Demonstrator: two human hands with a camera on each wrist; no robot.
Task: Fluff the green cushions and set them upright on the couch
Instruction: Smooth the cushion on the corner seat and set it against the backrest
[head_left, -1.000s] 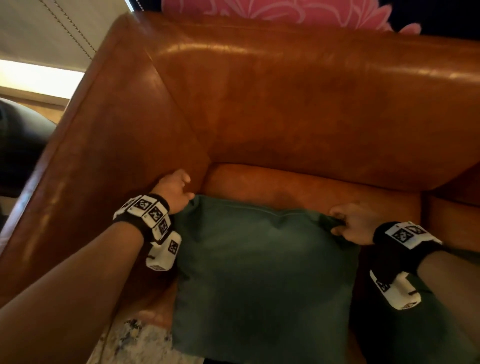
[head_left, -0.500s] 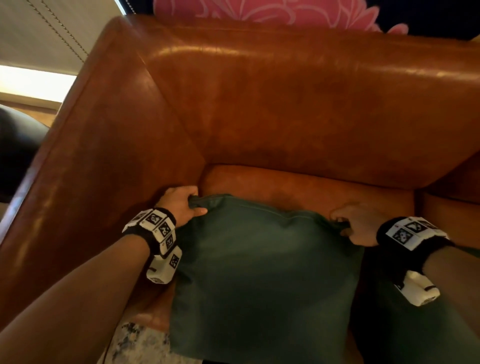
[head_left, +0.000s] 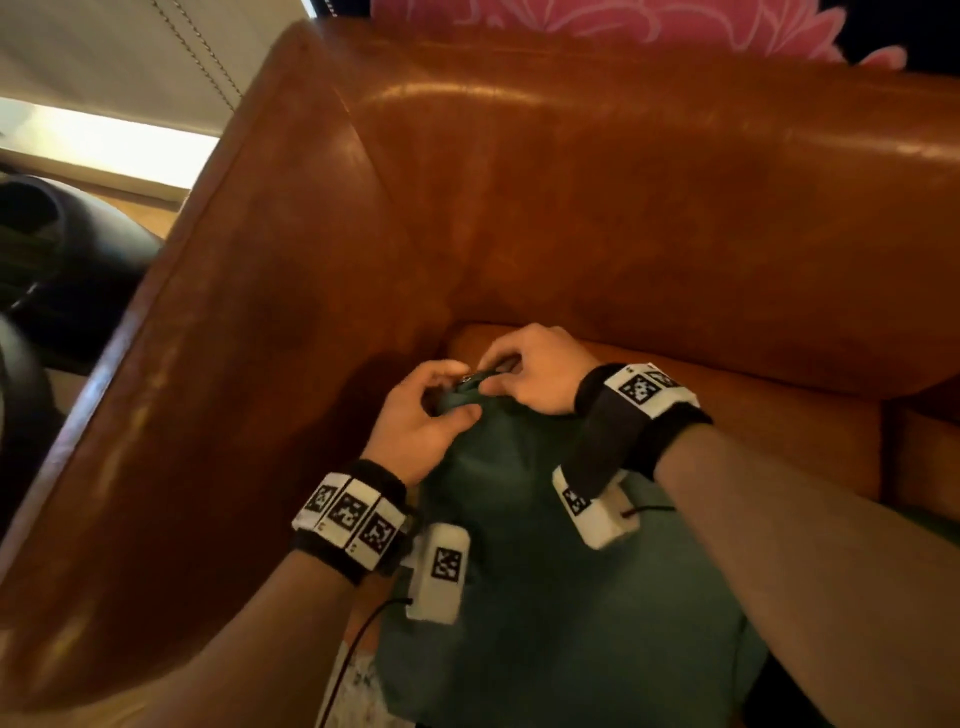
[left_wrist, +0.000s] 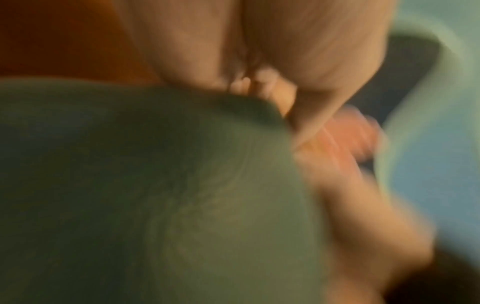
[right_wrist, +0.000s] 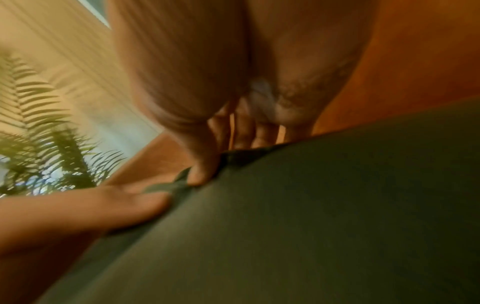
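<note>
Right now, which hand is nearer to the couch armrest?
Left. The left hand pinches the green cushion top on the armrest side; the right hand pinches it just beyond, farther away.

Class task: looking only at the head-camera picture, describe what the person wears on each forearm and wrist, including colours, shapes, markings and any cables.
Both forearms are bare, with no sleeves. The left wrist band is dark, with white square tiles bearing black-and-white coded markers. Below it hangs a white rounded box with one such marker and a thin dark cable. The right wrist band matches, with a broad dark strap running to a second white box, whose wire looks reddish.
</note>
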